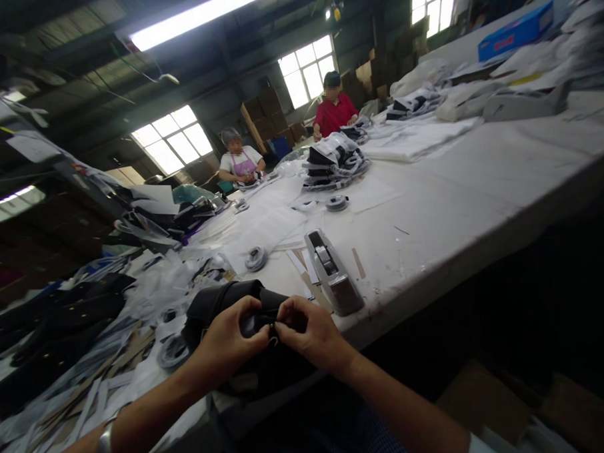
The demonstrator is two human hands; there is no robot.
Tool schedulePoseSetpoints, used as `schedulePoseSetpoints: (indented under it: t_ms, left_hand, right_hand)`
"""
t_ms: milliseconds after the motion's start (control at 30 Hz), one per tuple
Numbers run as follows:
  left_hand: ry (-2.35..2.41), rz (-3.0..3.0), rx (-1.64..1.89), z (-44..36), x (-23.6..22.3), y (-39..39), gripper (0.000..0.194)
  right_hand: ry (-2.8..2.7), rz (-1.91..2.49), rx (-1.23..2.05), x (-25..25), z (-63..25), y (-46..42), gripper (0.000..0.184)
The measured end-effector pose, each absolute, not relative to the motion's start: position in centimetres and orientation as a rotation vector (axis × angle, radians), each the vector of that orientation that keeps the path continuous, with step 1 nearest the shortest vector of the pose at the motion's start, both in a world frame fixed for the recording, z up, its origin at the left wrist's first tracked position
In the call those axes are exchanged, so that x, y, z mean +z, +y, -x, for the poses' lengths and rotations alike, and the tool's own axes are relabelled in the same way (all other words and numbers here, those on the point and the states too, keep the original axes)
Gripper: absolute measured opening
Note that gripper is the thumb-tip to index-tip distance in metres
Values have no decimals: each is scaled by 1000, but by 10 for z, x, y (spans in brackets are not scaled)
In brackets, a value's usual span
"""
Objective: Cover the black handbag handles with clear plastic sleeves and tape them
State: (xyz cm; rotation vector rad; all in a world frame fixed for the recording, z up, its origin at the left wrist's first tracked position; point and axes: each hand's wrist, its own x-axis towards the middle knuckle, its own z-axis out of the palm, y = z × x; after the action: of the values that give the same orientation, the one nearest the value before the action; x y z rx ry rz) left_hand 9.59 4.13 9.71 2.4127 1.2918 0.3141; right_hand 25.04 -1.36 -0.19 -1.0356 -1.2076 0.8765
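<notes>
A black bag [218, 303] rests at the table's near edge, partly hidden by my hands and dark below. My left hand [234, 334] is closed in a pinch on the bag's upper part. Close beside it, my right hand [314, 334] pinches the same part, fingertips almost touching those of the left. A small gold-coloured metal piece [273, 341] shows just under the fingertips. What exactly lies between the fingers is too dark to make out. A grey tape dispenser [334, 273] stands just beyond the right hand.
Coiled grey straps [256, 258] lie on the white table [463, 200]. Black items and paper strips [95, 384] crowd the left. A wrapped stack of black goods [335, 162] sits farther back. Two people [334, 114] work across the table. A blue box [515, 32] is at far right.
</notes>
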Motion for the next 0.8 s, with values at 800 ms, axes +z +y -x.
schedulePoseSetpoints:
  t_ms: [800]
  left_hand:
    - [1413,-1610,1017,45,-17,-44,57]
  right_hand:
    - [-1870,914,503,79,-249,11,24]
